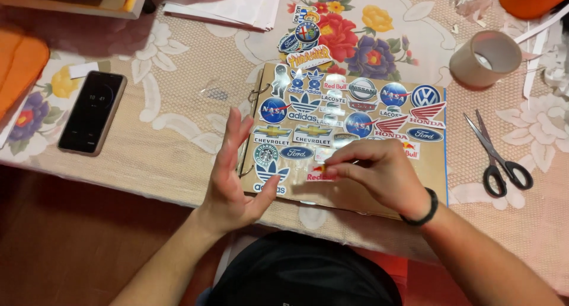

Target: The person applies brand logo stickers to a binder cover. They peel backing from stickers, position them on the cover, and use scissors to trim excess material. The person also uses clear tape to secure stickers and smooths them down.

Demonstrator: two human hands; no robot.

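Stickers covered the brown binder cover [435, 164] on the flowered tablecloth [178, 134]. Right hand [379, 172] had its fingertips pinched together on a small red-and-white sticker [320, 174] near the cover's lower edge. Left hand [234, 175] hovered just beside the binder rings, fingers spread wide, holding nothing. Scissors [495, 155] and a tape roll [486, 58] lay off right, a phone [93, 111] well left.

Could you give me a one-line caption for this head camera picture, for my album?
Right hand presses a small sticker onto a sticker-covered brown board, left hand open beside it.
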